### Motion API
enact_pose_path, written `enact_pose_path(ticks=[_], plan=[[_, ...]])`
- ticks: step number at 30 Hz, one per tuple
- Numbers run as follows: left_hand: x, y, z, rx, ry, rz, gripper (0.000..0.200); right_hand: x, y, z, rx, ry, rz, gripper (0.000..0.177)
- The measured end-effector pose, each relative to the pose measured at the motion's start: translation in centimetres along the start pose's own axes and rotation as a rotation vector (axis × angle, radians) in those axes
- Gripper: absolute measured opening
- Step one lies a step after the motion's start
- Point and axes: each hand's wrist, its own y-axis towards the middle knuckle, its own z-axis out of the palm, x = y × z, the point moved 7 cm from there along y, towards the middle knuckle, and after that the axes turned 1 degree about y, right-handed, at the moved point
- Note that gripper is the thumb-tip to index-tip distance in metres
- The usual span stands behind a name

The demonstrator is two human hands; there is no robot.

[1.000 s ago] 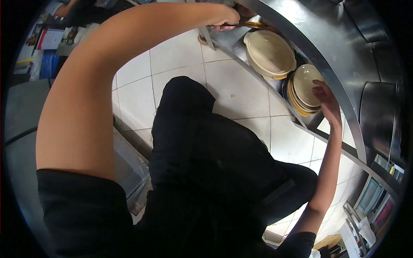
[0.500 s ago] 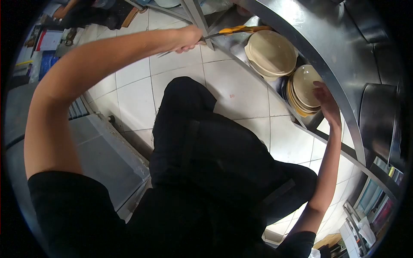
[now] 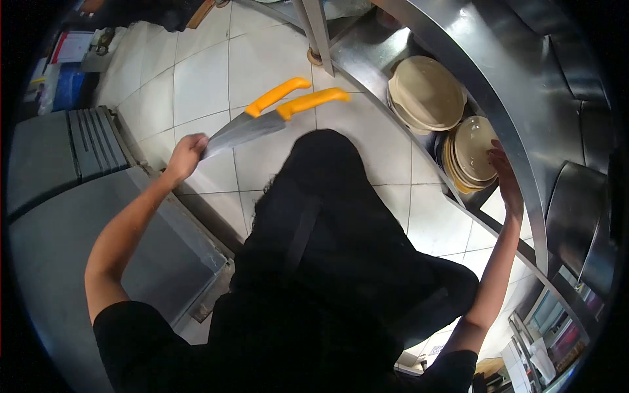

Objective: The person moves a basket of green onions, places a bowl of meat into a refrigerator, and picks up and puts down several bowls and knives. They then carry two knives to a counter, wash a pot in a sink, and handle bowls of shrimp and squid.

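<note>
Two knives with yellow handles [image 3: 298, 101] are held by their blade tips in my left hand [image 3: 188, 156], the handles pointing up and right above the tiled floor. My left fingers are closed round the ends of the blades [image 3: 239, 133]. My right hand [image 3: 506, 177] rests at the edge of a stack of cream plates [image 3: 475, 149] on the steel lower shelf, its fingers apart. Beside that stack, a second stack of larger cream bowls [image 3: 427, 93] sits on the same shelf.
A curved-looking steel table edge [image 3: 498, 98] runs over the shelf. The shelf's leg [image 3: 318, 33] stands at the top middle. At the left is a grey cabinet [image 3: 124, 229]. White floor tiles [image 3: 268, 59] lie between them.
My left hand has moved down and left, bringing both knives away from the shelf to over the floor. My right hand has stayed by the plates.
</note>
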Motion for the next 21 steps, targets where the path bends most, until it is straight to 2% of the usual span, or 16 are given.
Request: enact_pose_path(ticks=[1, 5, 6, 8, 10, 12, 13, 14, 16, 18, 19, 20, 21], plan=[[1.9, 0.2, 0.6, -0.011, 0.005, -0.081, 0.033, -0.2, 0.1, -0.1, -0.007, 0.007, -0.012, 0.029], [5.5, 2.0, 4.5, -0.129, 0.218, -0.095, 0.033, -1.7, 0.0, -0.9, -0.074, 0.008, -0.101, 0.029], [6.0, 3.1, 6.5, -0.092, 0.206, -0.077, 0.033, 3.0, -1.0, -0.6, -0.081, 0.012, 0.106, 0.029], [5.6, 5.4, 10.2, -0.104, 0.264, 0.072, 0.031, 2.3, -1.6, -1.4, -0.156, 0.006, 0.008, 0.029], [4.5, 7.5, 14.7, -0.078, 0.277, 0.167, 0.028, 1.3, -2.1, -1.9, -0.153, 0.020, 0.004, 0.028], [3.6, 8.9, 19.6, -0.032, 0.370, 0.231, 0.027, 0.0, -2.9, -1.9, -0.138, 0.140, 0.101, 0.028], [2.3, 9.3, 21.3, -0.044, 0.389, 0.278, 0.026, 0.7, -2.9, -2.2, -0.168, -0.026, 0.158, 0.027], [1.2, 9.5, 22.8, -0.055, 0.406, 0.324, 0.026, -0.1, -3.0, -2.8, -0.183, -0.034, 0.167, 0.027], [-1.1, 10.0, 23.9, -0.006, 0.369, 0.387, 0.023, -0.2, -3.7, -2.8, -0.212, -0.121, 0.218, 0.027], [-2.4, 10.4, 24.9, 0.102, 0.302, 0.500, 0.022, -0.7, -5.2, -3.1, -0.261, -0.063, 0.290, 0.028], [-5.5, 9.7, 23.5, 0.143, 0.425, 0.447, 0.029, -1.3, -5.7, -3.4, -0.258, -0.191, 0.355, 0.028], [-5.8, 10.5, 23.5, 0.144, 0.432, 0.450, 0.029, -1.8, -6.2, -3.7, -0.252, -0.319, 0.418, 0.029], [-6.7, 12.1, 22.5, 0.024, 0.362, 0.513, 0.034, -1.2, -6.8, -3.3, -0.240, -0.260, 0.480, 0.034]])
